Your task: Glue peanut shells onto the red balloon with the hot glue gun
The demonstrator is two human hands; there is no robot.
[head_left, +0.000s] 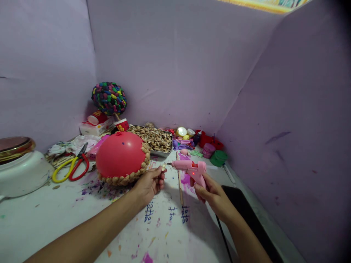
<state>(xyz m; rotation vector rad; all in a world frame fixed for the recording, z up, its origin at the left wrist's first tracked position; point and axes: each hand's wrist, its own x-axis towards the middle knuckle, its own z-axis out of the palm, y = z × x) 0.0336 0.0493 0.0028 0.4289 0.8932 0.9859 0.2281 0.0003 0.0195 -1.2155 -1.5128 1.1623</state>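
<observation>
My right hand [210,191] is wrapped around the grip of a pink hot glue gun [189,167], whose small red light is lit. The gun's nozzle points left at my left hand [152,182]. Between that thumb and fingertips is a small pale shell piece [163,167], right by the nozzle tip. Just left of this hand lies a red balloon [120,153], its lower and right side covered with tan shell pieces [123,179]. Behind it, a metal tray [161,153] holds a heap of similar brown shells [153,137].
Yellow-and-red-handled scissors [74,166] and a white pot [22,171] stand left. A multicoloured ball [109,98] on a stick rises behind. Paint tubs [218,157] and deflated balloons [183,144] sit back right. A wooden stick [180,186] lies mid-table; a black cable [223,233] runs beside my right arm.
</observation>
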